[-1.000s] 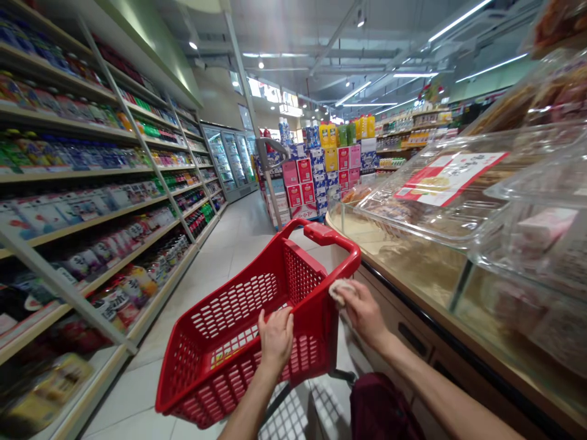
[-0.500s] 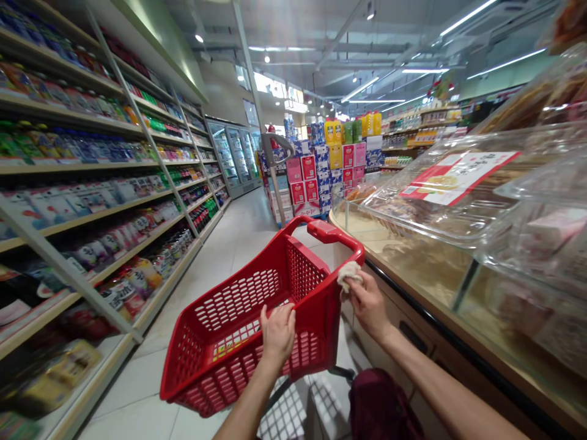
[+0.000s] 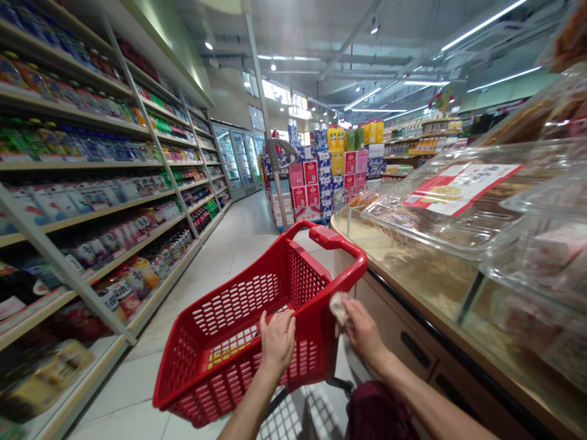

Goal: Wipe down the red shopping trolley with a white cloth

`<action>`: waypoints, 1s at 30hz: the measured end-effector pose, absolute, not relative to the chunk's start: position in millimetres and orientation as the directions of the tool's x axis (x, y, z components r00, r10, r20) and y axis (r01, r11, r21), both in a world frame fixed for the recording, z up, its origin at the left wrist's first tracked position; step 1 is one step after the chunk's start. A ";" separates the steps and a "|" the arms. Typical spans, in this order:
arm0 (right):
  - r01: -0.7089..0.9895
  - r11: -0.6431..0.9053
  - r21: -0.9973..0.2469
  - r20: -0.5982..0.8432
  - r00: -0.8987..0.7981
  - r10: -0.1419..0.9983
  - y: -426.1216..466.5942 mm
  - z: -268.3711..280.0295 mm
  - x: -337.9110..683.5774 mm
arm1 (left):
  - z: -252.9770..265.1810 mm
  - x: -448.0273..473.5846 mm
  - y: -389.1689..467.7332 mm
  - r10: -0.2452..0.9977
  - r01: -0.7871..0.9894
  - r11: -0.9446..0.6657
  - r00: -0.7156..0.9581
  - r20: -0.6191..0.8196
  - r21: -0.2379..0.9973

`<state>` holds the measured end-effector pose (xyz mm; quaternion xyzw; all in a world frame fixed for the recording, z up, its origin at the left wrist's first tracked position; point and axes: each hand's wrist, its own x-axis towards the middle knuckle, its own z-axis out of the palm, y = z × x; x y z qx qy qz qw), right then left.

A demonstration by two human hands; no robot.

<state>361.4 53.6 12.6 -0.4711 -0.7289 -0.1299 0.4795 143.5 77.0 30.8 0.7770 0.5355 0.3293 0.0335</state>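
Note:
A red plastic shopping cart (image 3: 215, 373) stands in the aisle before me, its handle turned toward the far right. My left hand (image 3: 277, 336) is closed over the cart's near top rim, fingers curled to the inside. In my right hand (image 3: 362, 327) is a bunched whitish cloth (image 3: 338, 308), pressed between the fingers. That cloth lies against the outer side of the cart, just below the handle end. Through the basket's grid, yellow markings show at the bottom.
Shelves of bottled drinks (image 3: 92, 159) line the left side. A display counter (image 3: 413, 287) with clear food packs (image 3: 458, 195) runs close on the right. Ahead are stacked drink cartons (image 3: 312, 189), a grey pallet-jack handle (image 3: 277, 159) and glass-door fridges (image 3: 236, 156).
My right hand has moved the cloth down from the handle's corner to the cart's side below it. My left hand keeps its hold on the rim.

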 end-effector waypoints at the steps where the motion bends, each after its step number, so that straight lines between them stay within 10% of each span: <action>1: 0.791 0.563 -0.241 0.796 -0.170 0.580 49.8 9.4 360.4 | 30.7 143.2 76.7 0.854 0.809 -0.426 0.210 0.477 0.406; 7: 0.862 0.383 -0.331 0.879 0.135 0.457 74.3 78.9 402.7 | 31.3 142.6 73.2 0.843 0.808 -0.440 0.220 0.491 0.392; 15: 0.807 0.591 -0.008 0.745 -0.389 0.541 83.7 78.9 359.3 | 30.9 142.5 72.6 0.841 0.808 -0.445 0.228 0.490 0.388; 21: 0.917 0.358 -0.178 0.795 -0.080 0.601 90.7 98.0 389.8 | 31.5 143.3 71.4 0.849 0.819 -0.431 0.226 0.477 0.379; 27: 0.834 0.551 -0.030 0.759 -0.340 0.556 77.8 79.2 353.0 | 32.9 144.3 73.3 0.855 0.824 -0.423 0.226 0.467 0.376; 30: 0.906 0.405 -0.121 0.766 -0.174 0.619 85.5 90.1 371.6 | 32.8 144.3 72.8 0.853 0.822 -0.427 0.228 0.469 0.377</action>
